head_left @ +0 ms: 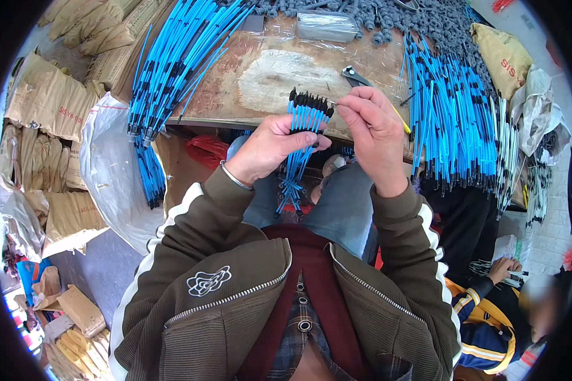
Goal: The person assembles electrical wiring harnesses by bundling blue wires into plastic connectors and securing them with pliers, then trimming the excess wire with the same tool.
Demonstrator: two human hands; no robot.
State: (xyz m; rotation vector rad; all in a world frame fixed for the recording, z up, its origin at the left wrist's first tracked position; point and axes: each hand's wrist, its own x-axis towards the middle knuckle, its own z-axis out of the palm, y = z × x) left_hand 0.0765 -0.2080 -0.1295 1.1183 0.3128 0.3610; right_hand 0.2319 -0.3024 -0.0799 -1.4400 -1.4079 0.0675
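My left hand (267,149) is closed around a bundle of thin blue rods (297,166) with black tips, held upright in front of the table's near edge. Its black ends point up and away from me, while the lower ends fan out above my lap. Close to the right side of those tips, my right hand (380,130) has thumb and forefinger pinched together. Something thin seems to be between them, too small to name. Just beyond the right hand lies a pair of cutters (356,77) with dark jaws, and a yellow handle (401,119) shows beside that hand.
Blue rods lie in a heap on the worn wooden table (225,95) at far left (178,54) and another at right (451,114). Grey plastic fittings (419,16) and a clear pack (327,26) lie at the back. Paper sacks (47,95) stand left; another person's hand (503,270) is lower right.
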